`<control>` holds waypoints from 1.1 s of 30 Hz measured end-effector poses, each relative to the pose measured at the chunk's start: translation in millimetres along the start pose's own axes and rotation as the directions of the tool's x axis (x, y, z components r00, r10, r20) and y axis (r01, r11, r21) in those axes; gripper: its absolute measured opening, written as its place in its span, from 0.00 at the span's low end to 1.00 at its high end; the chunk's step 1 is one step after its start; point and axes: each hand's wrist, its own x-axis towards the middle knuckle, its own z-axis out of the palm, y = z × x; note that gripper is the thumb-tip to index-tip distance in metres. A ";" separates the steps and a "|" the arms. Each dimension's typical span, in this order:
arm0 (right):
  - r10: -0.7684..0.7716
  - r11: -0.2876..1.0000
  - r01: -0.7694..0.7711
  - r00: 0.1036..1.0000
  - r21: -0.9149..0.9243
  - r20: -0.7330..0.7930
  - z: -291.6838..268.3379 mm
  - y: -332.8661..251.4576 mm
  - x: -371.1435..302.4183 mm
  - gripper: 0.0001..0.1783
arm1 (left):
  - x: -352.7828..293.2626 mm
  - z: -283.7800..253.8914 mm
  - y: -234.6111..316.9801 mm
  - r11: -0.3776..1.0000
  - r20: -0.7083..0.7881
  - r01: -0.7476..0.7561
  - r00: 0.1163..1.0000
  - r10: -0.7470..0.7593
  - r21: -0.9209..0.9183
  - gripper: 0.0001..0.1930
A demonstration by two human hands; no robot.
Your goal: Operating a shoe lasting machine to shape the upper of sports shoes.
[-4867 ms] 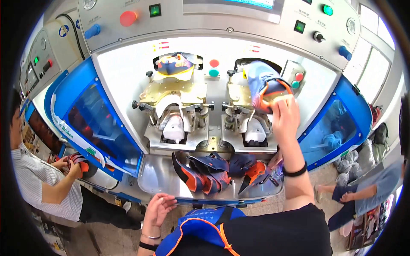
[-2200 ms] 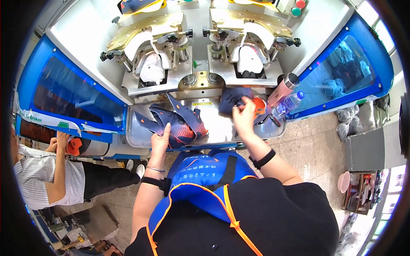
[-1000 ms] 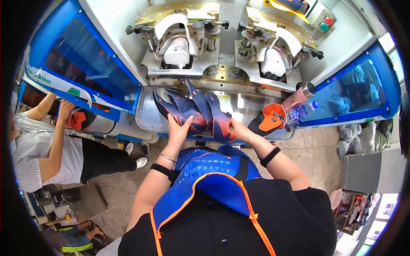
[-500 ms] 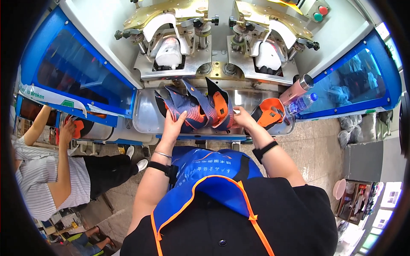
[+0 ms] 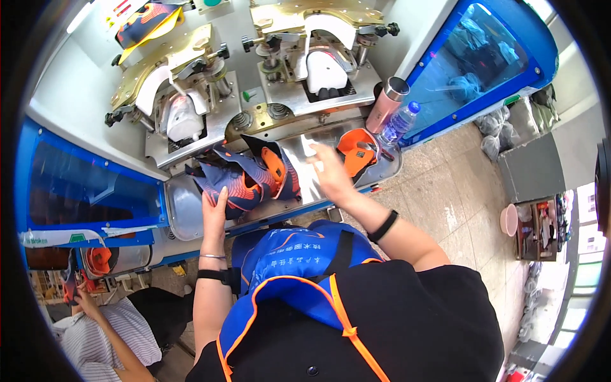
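Observation:
Several navy shoe uppers with orange lining [image 5: 245, 178] stand in a row on the metal tray [image 5: 184, 204]. My left hand [image 5: 215, 213] grips the upper at the left end, its thumb against the patterned side and its other fingers partly hidden behind. Lifted off the row, my right hand [image 5: 331, 175] has its fingers apart and nothing in it. Just right of it lies another shoe upper [image 5: 358, 153], its orange inside facing up.
Behind the tray stand two press stations with white shoe lasts [image 5: 326, 71], [image 5: 184, 118]. A pink tumbler [image 5: 385, 108] and a water bottle [image 5: 401, 122] stand at the tray's right end. Blue windowed doors [image 5: 474, 63] flank the machine. At lower left another person [image 5: 111, 331] handles a dark piece.
My right hand has left the row of uppers and opened, moving toward the separate upper. My left hand stays on the left-end upper. The whole view has turned toward the right.

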 end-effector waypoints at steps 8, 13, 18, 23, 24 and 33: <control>-0.113 0.437 0.329 0.943 -0.837 0.312 -158.3 14.0 -3.5 0.21 | -8.3 3.2 -10.7 0.997 -0.382 -0.011 0.923 0.041 0.081 0.27; 0.029 0.930 0.031 0.987 -0.367 0.156 -147.0 39.6 -14.8 0.07 | -11.8 4.6 7.8 0.993 -0.385 0.094 0.921 -0.058 0.075 0.31; 0.807 0.053 -0.423 0.551 0.905 0.211 -91.6 93.8 -42.6 0.14 | -19.6 4.6 -4.3 0.995 -0.313 0.081 0.948 -0.058 0.062 0.29; 0.622 -0.279 -0.592 0.489 0.756 0.612 2.4 100.5 -17.7 0.18 | -11.3 -2.2 -14.8 0.980 -0.296 0.194 0.939 -0.176 0.032 0.31; 0.617 -0.262 -0.622 0.480 0.738 0.624 14.1 94.5 -5.1 0.18 | -11.2 -1.1 -13.3 0.980 -0.306 0.194 0.936 -0.174 0.036 0.31; 0.643 0.757 -0.640 0.766 -0.132 -0.023 3.2 55.5 42.2 0.26 | -17.5 3.1 -14.8 0.976 -0.312 0.116 0.949 -0.054 0.183 0.32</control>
